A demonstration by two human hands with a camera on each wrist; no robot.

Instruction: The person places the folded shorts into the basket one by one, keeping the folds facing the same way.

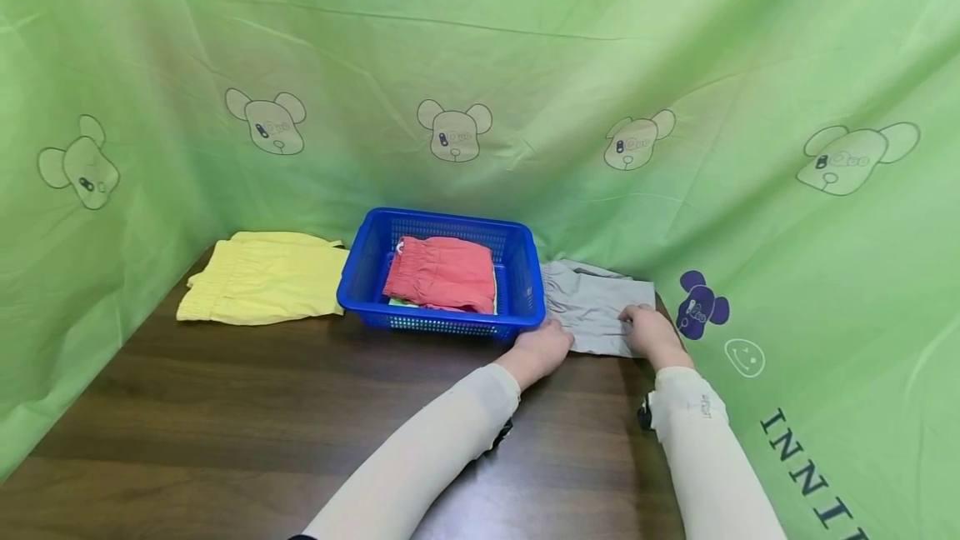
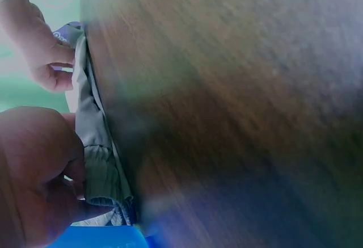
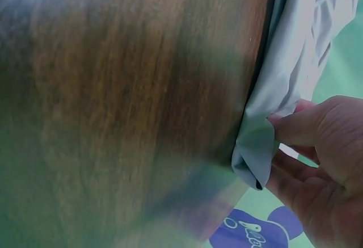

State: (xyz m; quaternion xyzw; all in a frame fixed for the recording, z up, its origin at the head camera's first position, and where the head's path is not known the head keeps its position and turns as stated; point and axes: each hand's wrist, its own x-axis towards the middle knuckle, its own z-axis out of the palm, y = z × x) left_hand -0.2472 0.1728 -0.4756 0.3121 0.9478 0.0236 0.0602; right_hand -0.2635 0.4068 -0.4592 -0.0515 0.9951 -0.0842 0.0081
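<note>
A pair of grey shorts (image 1: 592, 307) with a gathered elastic waistband lies flat on the table, right of the blue basket. My left hand (image 1: 542, 348) pinches the near edge by the waistband (image 2: 105, 174), close beside the basket's front right corner. At the leg end, my right hand (image 1: 654, 335) pinches the grey cloth between thumb and fingers; the right wrist view shows a folded hem corner (image 3: 255, 151) there. Some fingertips of both hands are hidden by the cloth.
The blue plastic basket (image 1: 442, 319) holds folded red shorts (image 1: 442, 272) over something light green. Yellow shorts (image 1: 270, 277) lie to its left on the dark wooden table (image 1: 225, 415). Green printed cloth (image 1: 525, 40) hangs behind and along both sides.
</note>
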